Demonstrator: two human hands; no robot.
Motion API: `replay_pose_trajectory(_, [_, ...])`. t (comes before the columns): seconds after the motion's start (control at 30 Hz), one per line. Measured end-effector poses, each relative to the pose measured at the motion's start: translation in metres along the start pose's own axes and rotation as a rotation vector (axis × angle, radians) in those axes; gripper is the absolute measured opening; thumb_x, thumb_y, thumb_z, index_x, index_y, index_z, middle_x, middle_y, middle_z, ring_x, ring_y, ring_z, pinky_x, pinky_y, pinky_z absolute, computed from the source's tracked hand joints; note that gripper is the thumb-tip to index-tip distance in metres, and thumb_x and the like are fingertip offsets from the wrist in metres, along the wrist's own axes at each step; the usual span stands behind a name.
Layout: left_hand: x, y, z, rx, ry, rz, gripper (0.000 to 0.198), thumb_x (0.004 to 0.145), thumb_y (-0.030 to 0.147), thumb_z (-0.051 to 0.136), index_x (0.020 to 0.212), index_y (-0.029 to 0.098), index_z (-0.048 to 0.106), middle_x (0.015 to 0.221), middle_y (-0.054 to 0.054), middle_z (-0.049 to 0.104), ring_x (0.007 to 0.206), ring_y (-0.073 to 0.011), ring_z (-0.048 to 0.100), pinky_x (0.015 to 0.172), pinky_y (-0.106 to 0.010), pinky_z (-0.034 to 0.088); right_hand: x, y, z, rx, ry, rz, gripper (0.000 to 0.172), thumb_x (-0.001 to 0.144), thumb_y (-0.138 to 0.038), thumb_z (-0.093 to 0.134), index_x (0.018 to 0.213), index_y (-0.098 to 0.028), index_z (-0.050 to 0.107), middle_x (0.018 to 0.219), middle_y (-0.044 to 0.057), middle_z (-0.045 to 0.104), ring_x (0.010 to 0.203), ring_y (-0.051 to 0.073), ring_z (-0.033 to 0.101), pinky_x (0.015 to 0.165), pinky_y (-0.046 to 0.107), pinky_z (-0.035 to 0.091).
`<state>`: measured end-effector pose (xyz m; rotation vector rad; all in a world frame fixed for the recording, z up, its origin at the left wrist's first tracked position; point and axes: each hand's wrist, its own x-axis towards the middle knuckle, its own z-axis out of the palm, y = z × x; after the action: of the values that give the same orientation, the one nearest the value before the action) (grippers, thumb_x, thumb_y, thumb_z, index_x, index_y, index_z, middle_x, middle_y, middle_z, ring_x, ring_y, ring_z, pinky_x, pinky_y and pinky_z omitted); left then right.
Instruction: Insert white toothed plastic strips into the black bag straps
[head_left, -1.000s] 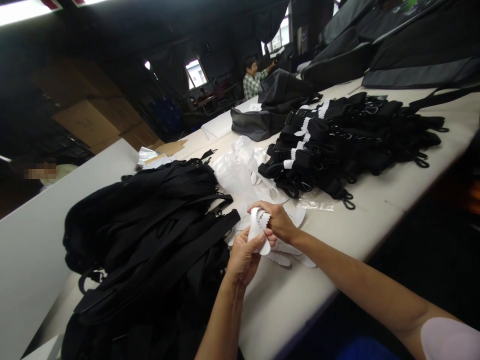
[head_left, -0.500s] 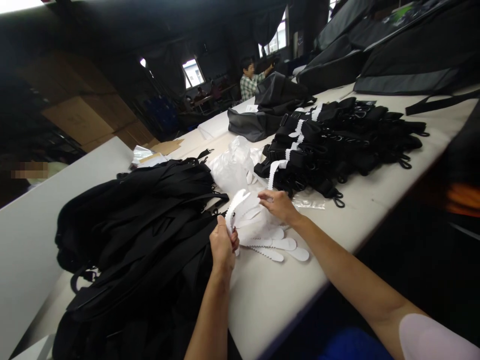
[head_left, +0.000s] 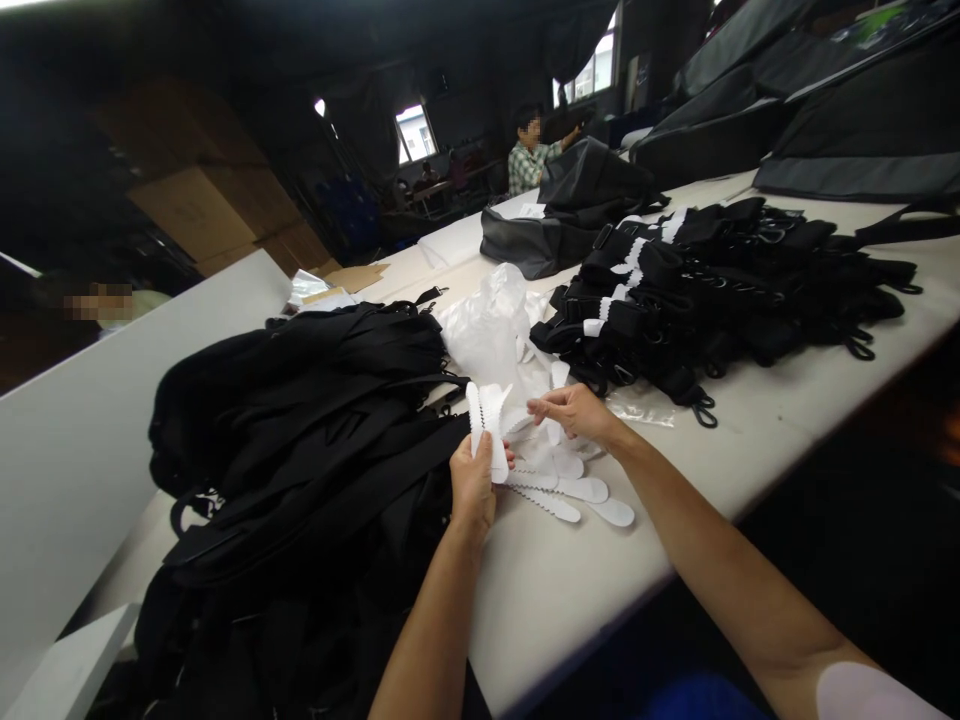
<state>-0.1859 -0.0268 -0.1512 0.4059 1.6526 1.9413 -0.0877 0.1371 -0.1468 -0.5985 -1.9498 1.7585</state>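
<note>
My left hand is closed round a small bunch of white scalloped-edged strips that stand upright from its grip. Just to their right, my right hand pinches one white strip over a loose pile of the same strips lying on the white table. A heap of black straps lies directly left of my left hand.
A crumpled clear plastic bag lies behind the strips. A stack of black straps with metal rings and white labels fills the table's right side. Black bags sit farther back, where a person in a checked shirt works.
The fanned strips in my left hand have gathered into an upright bunch. My right hand let go of them and now pinches a strip over the pile.
</note>
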Motion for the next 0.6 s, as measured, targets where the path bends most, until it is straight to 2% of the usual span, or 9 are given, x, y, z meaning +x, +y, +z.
replay_pose_trajectory(0.1, [-0.001,-0.003,0.001,0.016,-0.027,0.025,0.049,0.071,0.047,0.076,0.102,0.013,0.06,0.07,-0.002,0.064,0.054,-0.0126,0.057,0.053,-0.024,0.046,-0.001,0.003,0.022,0.164,-0.06,0.084,0.049,0.066,-0.059,0.079,0.071,-0.011,0.073,0.062,0.003,0.065,0.04,0.005,0.041,0.036,0.018,0.032])
replay_pose_trajectory(0.17, [-0.003,-0.005,0.002,0.048,-0.028,0.074,0.045,0.073,0.045,0.077,0.103,0.015,0.062,0.072,-0.001,0.064,0.057,-0.0134,0.058,0.055,-0.025,0.046,-0.002,0.005,0.032,0.241,-0.037,0.094,0.048,0.061,-0.057,0.082,0.066,-0.012,0.069,0.06,0.002,0.062,0.042,0.005,0.043,0.039,0.019,0.034])
replay_pose_trajectory(0.33, [-0.007,-0.009,0.002,0.097,0.029,0.235,0.034,0.075,0.038,0.078,0.101,0.019,0.067,0.096,-0.004,0.069,0.087,-0.0162,0.062,0.081,-0.025,0.046,-0.001,0.007,0.039,0.331,0.019,0.07,0.045,0.059,-0.053,0.084,0.066,-0.012,0.067,0.061,0.002,0.063,0.049,0.007,0.048,0.05,0.022,0.041])
replay_pose_trajectory(0.43, [-0.006,-0.014,0.004,0.051,-0.001,0.202,0.037,0.076,0.039,0.077,0.103,0.017,0.066,0.097,-0.006,0.07,0.085,-0.0176,0.062,0.078,-0.027,0.047,-0.003,0.004,0.042,0.359,0.033,0.04,0.043,0.059,-0.052,0.084,0.065,-0.012,0.067,0.058,0.001,0.06,0.052,0.009,0.05,0.053,0.023,0.042])
replay_pose_trajectory(0.6, [-0.001,-0.014,0.009,-0.134,-0.144,0.026,0.047,0.073,0.047,0.077,0.103,0.013,0.063,0.092,-0.009,0.07,0.076,-0.0179,0.064,0.072,-0.028,0.05,-0.004,-0.004,0.045,0.358,0.0,0.01,0.044,0.06,-0.054,0.082,0.061,-0.015,0.063,0.051,-0.001,0.054,0.049,0.011,0.05,0.052,0.026,0.043])
